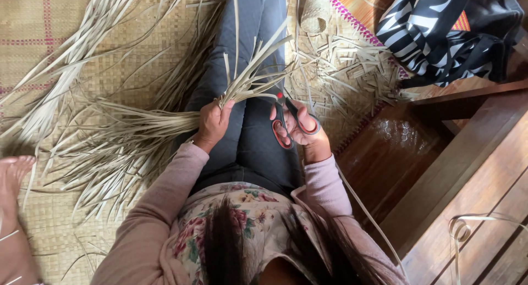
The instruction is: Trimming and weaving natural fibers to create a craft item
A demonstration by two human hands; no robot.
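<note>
Dark hair [223,246] and a floral top [242,208] filled the bottom of the view, with pink sleeves [165,191] reaching forward over grey trousers [253,136]. Left hand [213,122] was closed around a bundle of dried leaf strips [250,79], which fanned up over the lap. Right hand [300,128] had fingers through the handles of red-and-black scissors [289,120], whose blades met the strips just beside the left hand. More strips [110,136] lay heaped on the woven mat [33,21] toward its left edge, cut scraps [352,65] near its right edge. A twine ball [314,13] sat at the mat's top edge.
</note>
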